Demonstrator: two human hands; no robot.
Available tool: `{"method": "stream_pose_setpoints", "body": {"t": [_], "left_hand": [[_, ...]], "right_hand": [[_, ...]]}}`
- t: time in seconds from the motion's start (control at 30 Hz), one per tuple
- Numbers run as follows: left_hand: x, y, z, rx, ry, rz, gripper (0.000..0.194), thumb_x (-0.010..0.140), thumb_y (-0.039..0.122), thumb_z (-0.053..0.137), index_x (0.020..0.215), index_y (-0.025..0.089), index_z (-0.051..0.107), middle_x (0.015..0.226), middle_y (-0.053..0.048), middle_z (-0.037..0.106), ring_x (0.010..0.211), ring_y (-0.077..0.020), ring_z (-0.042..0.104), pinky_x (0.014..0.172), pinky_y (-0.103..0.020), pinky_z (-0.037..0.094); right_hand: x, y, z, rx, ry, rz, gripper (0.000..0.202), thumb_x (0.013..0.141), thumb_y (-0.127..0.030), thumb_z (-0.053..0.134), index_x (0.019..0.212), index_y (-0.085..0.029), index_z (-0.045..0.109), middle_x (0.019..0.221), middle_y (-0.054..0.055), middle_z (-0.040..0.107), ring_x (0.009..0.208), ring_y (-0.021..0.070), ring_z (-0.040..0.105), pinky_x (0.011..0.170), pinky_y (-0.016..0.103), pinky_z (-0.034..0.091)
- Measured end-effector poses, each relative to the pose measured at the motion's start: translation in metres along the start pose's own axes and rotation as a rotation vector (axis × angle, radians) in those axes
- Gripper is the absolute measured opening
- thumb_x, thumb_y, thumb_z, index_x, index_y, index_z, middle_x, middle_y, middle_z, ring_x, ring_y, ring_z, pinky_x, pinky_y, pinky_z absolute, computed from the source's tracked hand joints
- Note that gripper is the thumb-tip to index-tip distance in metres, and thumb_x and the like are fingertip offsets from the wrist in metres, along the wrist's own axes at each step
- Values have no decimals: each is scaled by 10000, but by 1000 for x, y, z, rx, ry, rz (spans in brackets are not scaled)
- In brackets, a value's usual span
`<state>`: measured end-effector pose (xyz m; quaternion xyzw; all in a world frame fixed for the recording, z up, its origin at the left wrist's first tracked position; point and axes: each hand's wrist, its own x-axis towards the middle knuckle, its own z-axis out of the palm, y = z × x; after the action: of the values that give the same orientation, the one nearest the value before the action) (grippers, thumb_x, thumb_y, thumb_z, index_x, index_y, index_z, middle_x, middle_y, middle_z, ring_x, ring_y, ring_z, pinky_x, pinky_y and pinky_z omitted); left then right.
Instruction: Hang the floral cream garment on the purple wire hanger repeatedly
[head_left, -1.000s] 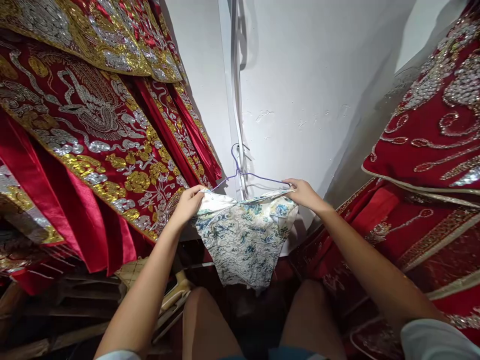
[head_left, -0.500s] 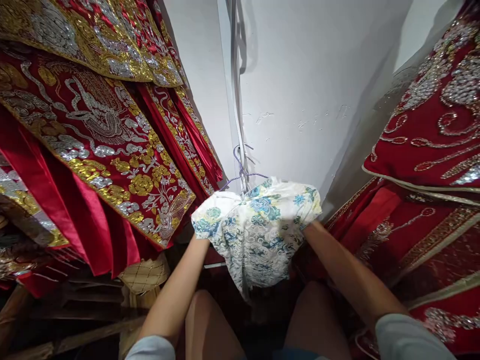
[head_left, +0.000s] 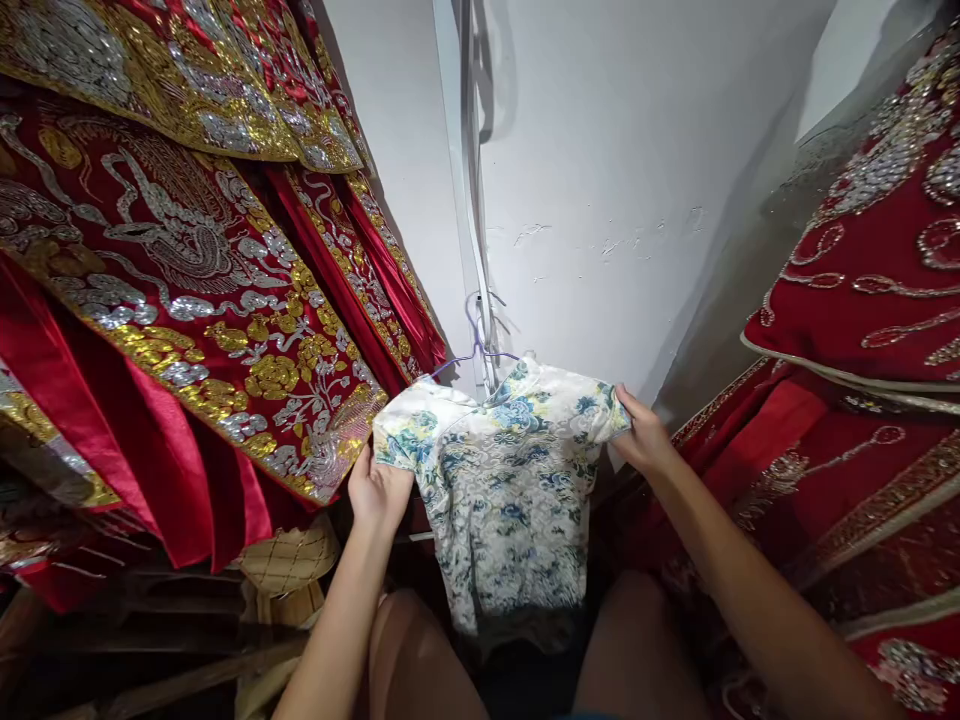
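A white short-sleeved shirt [head_left: 517,490] with blue, green and yellow flowers hangs on a thin purple hanger [head_left: 477,350]. The hanger's hook is at a white vertical pole, and its arms go into the neck of the shirt. My left hand [head_left: 380,490] grips the edge of the sleeve on the left, thumb at the outer side. At the other sleeve's hem, my right hand [head_left: 639,430] pinches the cloth between thumb and fingers. Both sleeves are pulled out sideways, and the body of the shirt hangs down between my knees.
Red robes with gold and silver sequins [head_left: 247,300] hang on the left. More red beaded cloth [head_left: 877,290] hangs close on the right. A pale wall [head_left: 600,180] with the white pole [head_left: 472,180] stands ahead. Wooden pieces [head_left: 195,680] lie low at the left.
My hands, hidden inside the sleeves before, now show outside at the sleeve ends. The sleeves are spread wider and the shirt hangs flatter and lower.
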<state>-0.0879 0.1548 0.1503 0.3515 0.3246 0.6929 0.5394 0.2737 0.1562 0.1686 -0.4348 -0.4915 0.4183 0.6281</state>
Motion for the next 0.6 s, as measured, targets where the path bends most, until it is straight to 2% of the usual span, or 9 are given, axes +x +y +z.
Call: {"method": "stream_pose_setpoints", "body": {"t": [0.07, 0.13, 0.23, 0.33, 0.43, 0.5, 0.6], "left_hand": [[1, 11, 12, 4, 8, 53, 471, 870, 415, 579, 1301, 227, 610, 1409, -86, 606, 1387, -268, 476, 1155, -437, 393], [2, 17, 21, 74, 22, 103, 507, 856, 359, 619, 1348, 256, 554, 1460, -77, 558, 1393, -269, 468, 1132, -424, 421], [4, 16, 17, 271, 81, 161, 605, 822, 364, 682, 1383, 278, 476, 1469, -101, 533, 1350, -296, 508, 1096, -447, 449], [7, 7, -6, 537, 120, 290, 733, 733, 368, 778, 1369, 225, 442, 1439, -143, 523, 1337, -307, 508, 1137, -445, 393], [9, -5, -24, 766, 104, 397, 877, 676, 365, 819, 1410, 198, 370, 1448, -168, 476, 1343, -315, 487, 1159, -447, 356], [7, -11, -26, 872, 130, 475, 978, 665, 338, 825, 1467, 186, 286, 1495, -192, 400, 1380, -329, 434, 1177, -461, 323], [-4, -19, -15, 983, 220, 566, 1084, 681, 270, 817, 1534, 178, 153, 1556, -218, 278, 1466, -360, 271, 1228, -502, 202]], "right_hand": [[14, -14, 1, 139, 64, -30, 501, 789, -682, 632, 972, -219, 684, 909, 95, 749, 949, 320, 717, 787, 442, 592], [26, -33, 7, 171, 104, -102, 488, 779, -683, 640, 965, -232, 669, 878, 80, 742, 947, 303, 718, 810, 427, 592], [28, -60, 23, 140, 125, -198, 484, 819, -694, 584, 988, -246, 653, 888, 65, 724, 946, 278, 709, 805, 410, 590], [5, -77, 40, 86, 195, -221, 411, 813, -632, 642, 931, -239, 645, 854, 53, 693, 906, 265, 698, 750, 370, 578], [-27, -86, 54, 54, 209, -192, 329, 829, -561, 663, 839, -234, 635, 732, 28, 639, 786, 232, 681, 651, 312, 551], [-48, -90, 59, 35, 140, -172, 338, 873, -552, 614, 765, -232, 622, 654, 12, 598, 660, 196, 639, 555, 279, 515], [-83, -95, 63, -78, -43, -212, 423, 938, -525, 540, 645, -227, 607, 578, 6, 563, 515, 164, 547, 440, 264, 447]]}}
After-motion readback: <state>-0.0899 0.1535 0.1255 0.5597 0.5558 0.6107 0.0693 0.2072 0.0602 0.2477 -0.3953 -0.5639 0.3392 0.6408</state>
